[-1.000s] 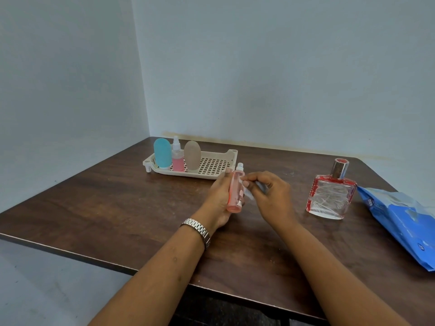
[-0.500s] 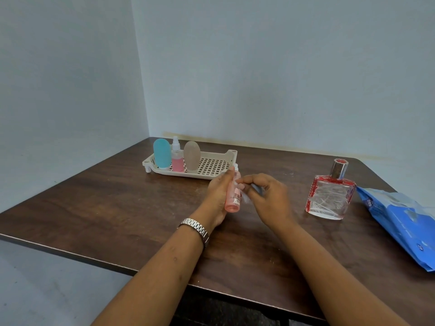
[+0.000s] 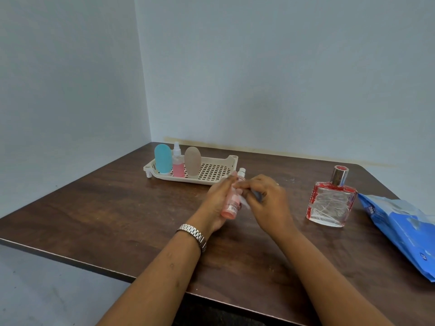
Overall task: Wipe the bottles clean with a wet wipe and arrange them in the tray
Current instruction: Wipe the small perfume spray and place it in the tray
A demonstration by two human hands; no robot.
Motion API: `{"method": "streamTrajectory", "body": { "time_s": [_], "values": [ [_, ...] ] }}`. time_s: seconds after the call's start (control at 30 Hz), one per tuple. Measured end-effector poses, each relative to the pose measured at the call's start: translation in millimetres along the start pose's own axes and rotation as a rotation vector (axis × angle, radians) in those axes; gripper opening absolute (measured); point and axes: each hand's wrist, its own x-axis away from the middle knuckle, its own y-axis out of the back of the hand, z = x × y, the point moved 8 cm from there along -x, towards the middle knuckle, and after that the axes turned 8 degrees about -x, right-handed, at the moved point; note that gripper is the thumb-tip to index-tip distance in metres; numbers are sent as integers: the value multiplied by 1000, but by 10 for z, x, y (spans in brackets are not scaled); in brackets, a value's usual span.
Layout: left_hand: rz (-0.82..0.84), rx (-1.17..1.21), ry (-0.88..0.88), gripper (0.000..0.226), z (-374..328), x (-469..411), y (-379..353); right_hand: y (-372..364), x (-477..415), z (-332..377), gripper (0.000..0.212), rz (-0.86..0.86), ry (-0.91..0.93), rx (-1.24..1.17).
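My left hand (image 3: pixel 217 203) grips a slim pink spray bottle (image 3: pixel 231 205) with a white cap, held upright and slightly tilted above the table. My right hand (image 3: pixel 266 201) pinches a white wet wipe (image 3: pixel 246 204) and presses it against the bottle's right side. Behind them stands the beige slotted tray (image 3: pixel 216 174). In its left half stand a blue bottle (image 3: pixel 163 159), a small pink spray bottle (image 3: pixel 178 164) and a taupe bottle (image 3: pixel 192 161). A square glass perfume bottle (image 3: pixel 330 202) with red edges and a silver cap stands on the table to the right.
A blue wet-wipe pack (image 3: pixel 404 229) lies at the right edge of the dark wooden table (image 3: pixel 106 208). Pale walls close in behind and to the left. The table's front edge runs near my forearms. A metal watch (image 3: pixel 194 234) sits on my left wrist.
My right hand has slid the wipe along the pink bottle, and the bottle has shifted slightly in my left hand. Everything else on the table is unmoved.
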Motion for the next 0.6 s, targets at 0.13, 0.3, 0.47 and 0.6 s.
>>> {"method": "streamTrajectory", "body": {
  "time_s": [0.13, 0.3, 0.47, 0.6],
  "values": [
    [8, -94, -8, 41, 5, 30, -51, 187, -13, -112, 15, -143, -111, -17],
    [0, -112, -17, 46, 2, 12, -9, 173, 3, -148, 14, -163, -137, 1],
    [-20, -36, -24, 28, -34, 9, 19, 100, 17, -109, 15, -121, -105, -31],
    [-117, 110, -30, 38, -56, -56, 183, -118, 47, 59, 16, 53, 21, -40]
  ]
}}
